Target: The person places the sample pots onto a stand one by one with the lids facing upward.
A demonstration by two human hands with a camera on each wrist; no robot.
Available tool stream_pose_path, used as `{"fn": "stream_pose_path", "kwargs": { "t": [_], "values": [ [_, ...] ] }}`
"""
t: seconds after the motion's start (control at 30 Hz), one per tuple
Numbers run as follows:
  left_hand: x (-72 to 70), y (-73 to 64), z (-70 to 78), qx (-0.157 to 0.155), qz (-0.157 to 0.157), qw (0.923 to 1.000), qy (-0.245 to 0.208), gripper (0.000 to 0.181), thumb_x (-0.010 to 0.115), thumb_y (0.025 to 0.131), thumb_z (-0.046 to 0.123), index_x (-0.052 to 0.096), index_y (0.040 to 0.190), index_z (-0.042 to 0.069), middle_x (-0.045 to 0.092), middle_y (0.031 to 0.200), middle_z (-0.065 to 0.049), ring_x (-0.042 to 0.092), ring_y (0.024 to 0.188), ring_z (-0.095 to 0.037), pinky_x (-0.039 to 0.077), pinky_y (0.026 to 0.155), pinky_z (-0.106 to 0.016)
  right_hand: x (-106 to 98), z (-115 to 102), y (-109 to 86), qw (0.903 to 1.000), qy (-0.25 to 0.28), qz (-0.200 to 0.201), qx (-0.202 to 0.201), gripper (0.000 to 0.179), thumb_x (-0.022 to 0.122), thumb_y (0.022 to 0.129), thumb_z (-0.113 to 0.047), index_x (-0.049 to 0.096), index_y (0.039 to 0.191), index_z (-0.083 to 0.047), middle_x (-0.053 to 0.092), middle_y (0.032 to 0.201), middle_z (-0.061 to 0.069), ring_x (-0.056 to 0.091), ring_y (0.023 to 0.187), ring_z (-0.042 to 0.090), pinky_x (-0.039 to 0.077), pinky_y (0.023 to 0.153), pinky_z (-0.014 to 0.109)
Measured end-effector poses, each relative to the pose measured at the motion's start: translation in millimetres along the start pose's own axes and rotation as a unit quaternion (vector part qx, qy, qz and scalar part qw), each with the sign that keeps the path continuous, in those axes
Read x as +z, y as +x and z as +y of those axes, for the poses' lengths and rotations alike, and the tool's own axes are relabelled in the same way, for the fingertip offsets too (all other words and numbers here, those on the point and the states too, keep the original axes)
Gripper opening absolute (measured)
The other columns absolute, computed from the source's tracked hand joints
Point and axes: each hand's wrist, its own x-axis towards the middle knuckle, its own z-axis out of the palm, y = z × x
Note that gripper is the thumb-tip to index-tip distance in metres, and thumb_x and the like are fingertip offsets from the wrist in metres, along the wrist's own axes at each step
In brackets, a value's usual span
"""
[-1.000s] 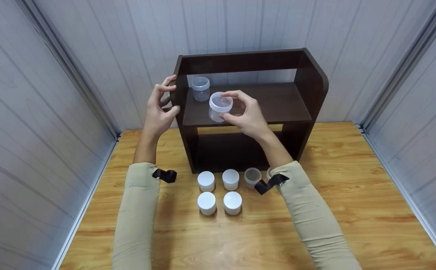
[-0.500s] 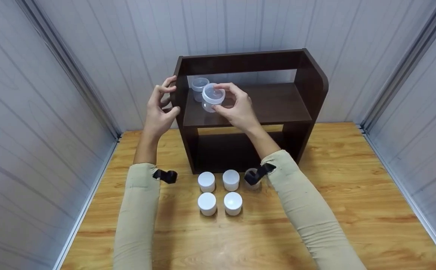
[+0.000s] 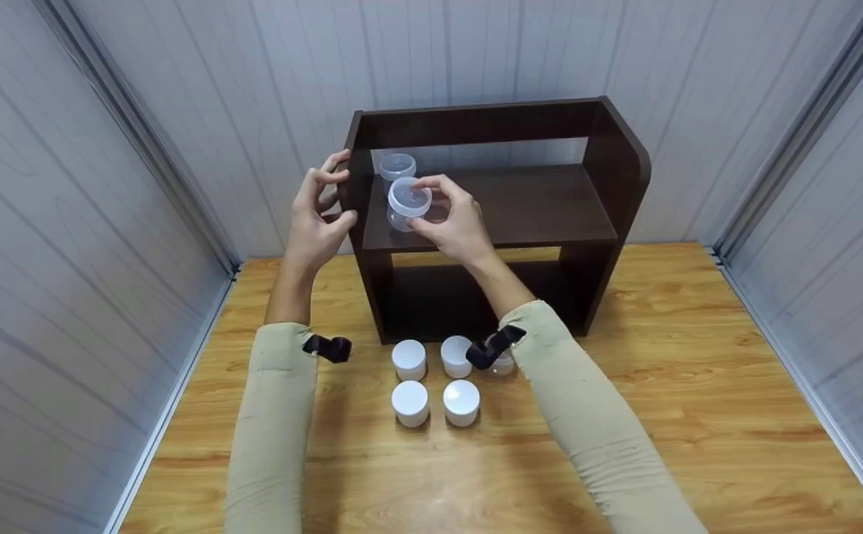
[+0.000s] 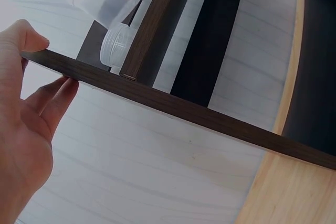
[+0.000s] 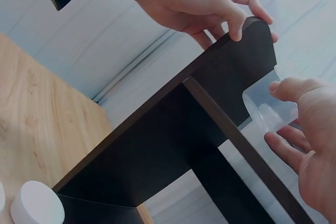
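In the head view, just left of the upper middle of the frame, my right hand (image 3: 461, 226) pinches a clear jar (image 3: 405, 211) between thumb and fingers, over the left part of the upper board (image 3: 543, 204); its top looks tipped slightly toward me. A second clear jar (image 3: 397, 165) stands on that board just behind it, partly hidden. My left hand (image 3: 314, 222), left of that, holds the left side panel (image 3: 362, 178). Lower down in the middle, four white jars (image 3: 411, 400) stand on the tabletop (image 3: 698, 386) in two rows, with one more clear jar (image 3: 503, 364) to their right, half covered by the black strap piece (image 3: 496, 346) on my sleeve. I take the step in hand to be setting this jar on the board in front of the other. In the left wrist view, my left thumb and fingers clasp the panel's edge from either side at the left of the frame, and the held jar sits at the top, overlapping the standing one. In the right wrist view, my grip shows at the right edge; whether the jar touches the board I cannot tell. The next move, I judge, calls for levelling it, lowering it gently and only then letting go, without nudging its neighbour.
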Motion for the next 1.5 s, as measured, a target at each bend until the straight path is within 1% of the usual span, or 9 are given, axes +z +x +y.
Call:
{"fn": "stream_pose_path", "kwargs": {
  "t": [0.17, 0.37, 0.5, 0.63, 0.87, 1.0, 1.1, 1.3, 1.5],
  "values": [
    [1.1, -0.2, -0.2, 0.001, 0.003, 1.0000, 0.003, 0.038, 0.061, 0.089, -0.012, 0.059, 0.127, -0.005, 0.054, 0.175, -0.012, 0.063, 0.147, -0.057, 0.066, 0.102, -0.057, 6, 4, -2.9, 0.9999, 0.003, 0.000, 0.012, 0.045, 0.085, 0.087, 0.008, 0.069, 0.130, 0.003, 0.073, 0.139, 0.023, 0.078, 0.125, 0.040, 0.069, 0.097, 0.036],
    [1.2, -0.7, 0.7, 0.002, 0.002, 1.0000, -0.001, 0.039, 0.061, 0.089, -0.013, 0.057, 0.128, -0.010, 0.054, 0.174, -0.011, 0.062, 0.147, -0.058, 0.067, 0.101, -0.052, 10, 7, -4.9, 0.9997, 0.003, -0.003, 0.024, 0.042, 0.083, 0.089, 0.008, 0.070, 0.128, 0.002, 0.073, 0.141, 0.022, 0.077, 0.130, 0.039, 0.068, 0.103, 0.039],
    [0.8, -0.5, 1.2, 0.001, 0.005, 1.0000, -0.002, 0.039, 0.061, 0.090, -0.014, 0.057, 0.128, -0.009, 0.055, 0.174, -0.010, 0.062, 0.147, -0.057, 0.066, 0.102, -0.054, 12, 6, -4.6, 0.9996, 0.002, -0.011, 0.026, 0.044, 0.083, 0.091, 0.007, 0.072, 0.133, 0.001, 0.074, 0.144, 0.022, 0.077, 0.133, 0.039, 0.067, 0.107, 0.041],
    [0.8, -1.0, 1.2, -0.003, 0.003, 1.0000, -0.002, 0.039, 0.060, 0.090, -0.014, 0.057, 0.128, -0.008, 0.054, 0.175, -0.010, 0.061, 0.149, -0.056, 0.065, 0.103, -0.056, 11, 6, -5.2, 0.9991, -0.013, -0.029, 0.029, 0.049, 0.083, 0.093, 0.005, 0.072, 0.140, 0.000, 0.072, 0.149, 0.021, 0.074, 0.137, 0.040, 0.065, 0.110, 0.042],
    [-0.7, -0.8, 0.1, -0.002, 0.000, 1.0000, -0.003, 0.036, 0.059, 0.091, -0.012, 0.056, 0.127, -0.010, 0.053, 0.175, -0.011, 0.062, 0.149, -0.054, 0.068, 0.101, -0.046, 11, 2, -5.5, 0.9966, -0.030, -0.071, 0.029, 0.060, 0.082, 0.096, 0.001, 0.066, 0.153, -0.003, 0.067, 0.158, 0.023, 0.071, 0.142, 0.042, 0.062, 0.116, 0.049],
    [-1.3, -0.9, -0.2, 0.000, 0.000, 1.0000, 0.003, 0.036, 0.059, 0.092, -0.012, 0.055, 0.128, -0.011, 0.053, 0.175, -0.010, 0.062, 0.149, -0.055, 0.068, 0.101, -0.045, 12, 0, -5.3, 0.9951, -0.043, -0.085, 0.028, 0.064, 0.082, 0.096, -0.001, 0.064, 0.157, -0.005, 0.064, 0.162, 0.021, 0.069, 0.144, 0.043, 0.060, 0.118, 0.051],
    [-1.1, -0.8, 0.1, -0.001, 0.001, 1.0000, 0.007, 0.037, 0.059, 0.092, -0.012, 0.055, 0.128, -0.012, 0.053, 0.175, -0.009, 0.061, 0.149, -0.055, 0.067, 0.102, -0.050, 12, 0, -5.0, 0.9944, -0.049, -0.089, 0.028, 0.065, 0.081, 0.096, -0.001, 0.063, 0.159, -0.006, 0.063, 0.164, 0.021, 0.069, 0.145, 0.043, 0.060, 0.118, 0.051],
    [-0.2, -1.4, 1.1, -0.006, 0.002, 0.9999, 0.009, 0.035, 0.060, 0.092, -0.013, 0.056, 0.127, -0.009, 0.053, 0.175, -0.008, 0.061, 0.151, -0.051, 0.061, 0.106, -0.068, 13, 2, -4.5, 0.9942, -0.047, -0.091, 0.032, 0.066, 0.082, 0.096, -0.001, 0.062, 0.159, -0.006, 0.062, 0.165, 0.021, 0.068, 0.146, 0.042, 0.060, 0.118, 0.050],
    [0.0, -1.1, -0.1, -0.007, 0.001, 0.9999, 0.009, 0.034, 0.060, 0.093, -0.012, 0.057, 0.126, -0.007, 0.052, 0.176, -0.009, 0.060, 0.152, -0.051, 0.058, 0.108, -0.072, 10, 3, -5.0, 0.9936, -0.042, -0.099, 0.035, 0.068, 0.081, 0.098, -0.001, 0.060, 0.162, -0.007, 0.059, 0.167, 0.020, 0.066, 0.149, 0.041, 0.059, 0.120, 0.051]
  ]
}}
